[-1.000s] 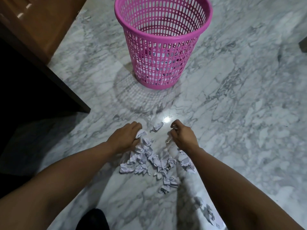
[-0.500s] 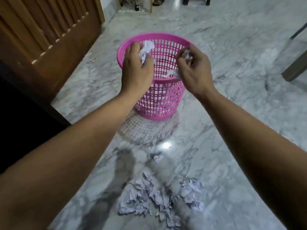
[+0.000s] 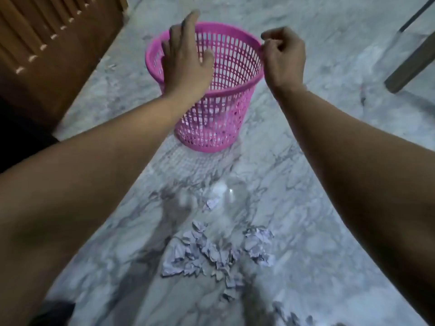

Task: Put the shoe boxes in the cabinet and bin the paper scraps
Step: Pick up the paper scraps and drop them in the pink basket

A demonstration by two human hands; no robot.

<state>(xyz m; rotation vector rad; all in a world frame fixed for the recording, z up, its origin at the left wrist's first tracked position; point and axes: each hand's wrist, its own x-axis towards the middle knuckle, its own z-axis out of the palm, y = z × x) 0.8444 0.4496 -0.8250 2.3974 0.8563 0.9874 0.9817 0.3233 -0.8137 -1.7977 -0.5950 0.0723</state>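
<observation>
A pink mesh bin [image 3: 211, 118] stands on the marble floor ahead of me. My left hand [image 3: 186, 60] hovers over its left rim with fingers spread and nothing in it. My right hand [image 3: 282, 57] hangs by the right rim with fingers loosely curled and no paper visible in them. A pile of crumpled white paper scraps [image 3: 211, 250] lies on the floor between my forearms. One lone scrap [image 3: 213, 203] sits nearer the bin. No shoe boxes are in view.
A slatted wooden cabinet door [image 3: 54, 43] stands at the left, with a dark opening below it. A furniture leg [image 3: 409, 67] slants in at the upper right. A few more scraps [image 3: 292, 314] lie near the bottom edge.
Both hands carried scraps from the pile up to the bin. Half a second ago each still held paper over the rim; now both hold none, the left one's fingers spread.
</observation>
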